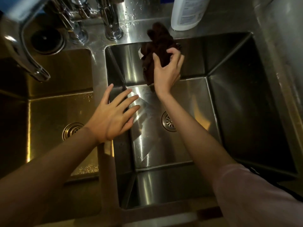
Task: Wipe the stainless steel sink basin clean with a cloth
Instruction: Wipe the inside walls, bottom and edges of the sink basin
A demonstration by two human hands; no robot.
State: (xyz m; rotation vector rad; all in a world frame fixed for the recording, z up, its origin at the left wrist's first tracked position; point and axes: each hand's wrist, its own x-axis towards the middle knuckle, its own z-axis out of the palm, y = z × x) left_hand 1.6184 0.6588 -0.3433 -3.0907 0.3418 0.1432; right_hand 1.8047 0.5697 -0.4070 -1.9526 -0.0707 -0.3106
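Note:
A dark brown cloth (157, 45) hangs over the back rim of the right stainless steel sink basin (237, 99) and down its back wall. My right hand (167, 69) is on the cloth, fingers curled around its lower part against that wall. My left hand (114, 115) hovers with fingers spread over the divider between the two basins, holding nothing. The basin floor shows bright streaks and a round drain (168, 122), partly hidden by my right forearm.
A second basin (54, 89) with its own drain (72, 130) lies to the left. Chrome faucets (111, 18) and a curved spout (32, 63) stand at the back. A white plastic bottle (186, 13) stands on the back ledge, right of the cloth.

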